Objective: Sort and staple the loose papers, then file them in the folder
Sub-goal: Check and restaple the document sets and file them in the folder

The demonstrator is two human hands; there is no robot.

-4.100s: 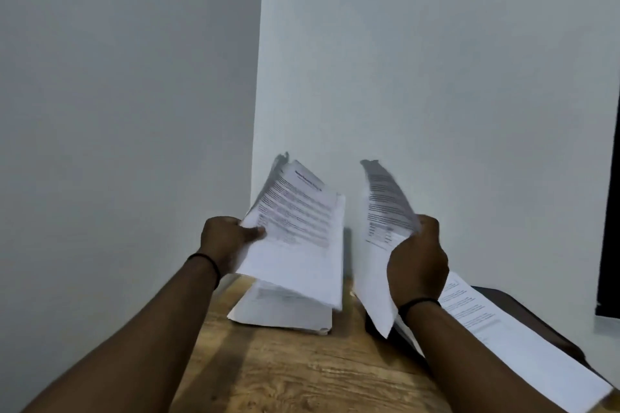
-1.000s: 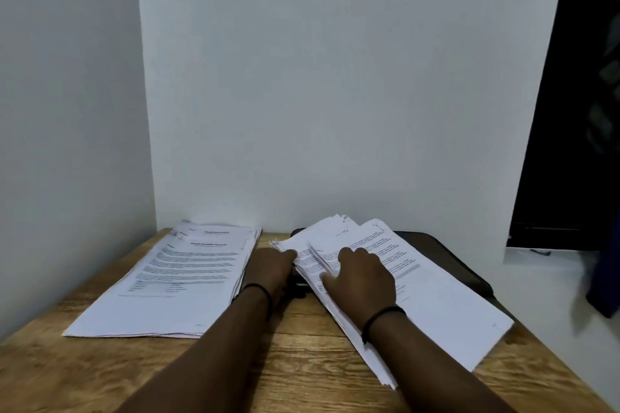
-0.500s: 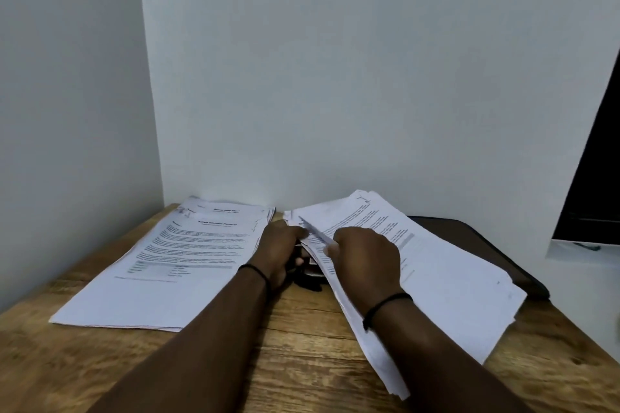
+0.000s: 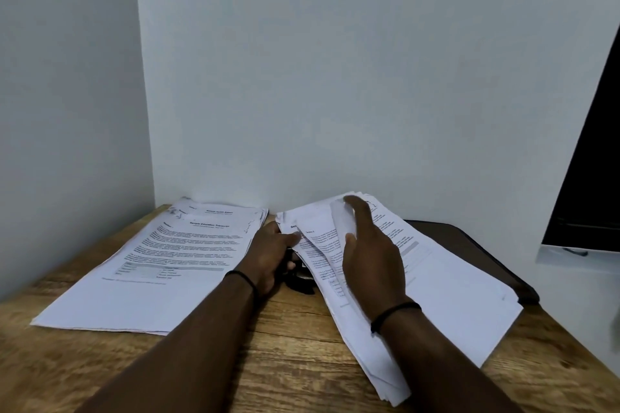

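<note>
Two stacks of printed papers lie on the wooden table (image 4: 295, 355). The left stack (image 4: 151, 265) lies flat. The right stack (image 4: 446, 288) is fanned and lies partly on a dark folder (image 4: 469, 245) at the back right. My right hand (image 4: 369, 251) rests on the right stack and lifts one sheet (image 4: 342, 221) between fingers and thumb, so it curls up. My left hand (image 4: 268, 255) holds the left edge of that stack with its thumb on top. A small black object (image 4: 298, 278), maybe a stapler, shows under the left hand, mostly hidden.
White walls meet in a corner just behind the table. A dark opening (image 4: 590, 178) stands at the far right beyond the table's edge. Bare wood shows in front of the stacks.
Four seconds ago both hands held papers in the air; those papers now lie on the table. In the last second my right hand slid farther up the right stack and curled a sheet upward.
</note>
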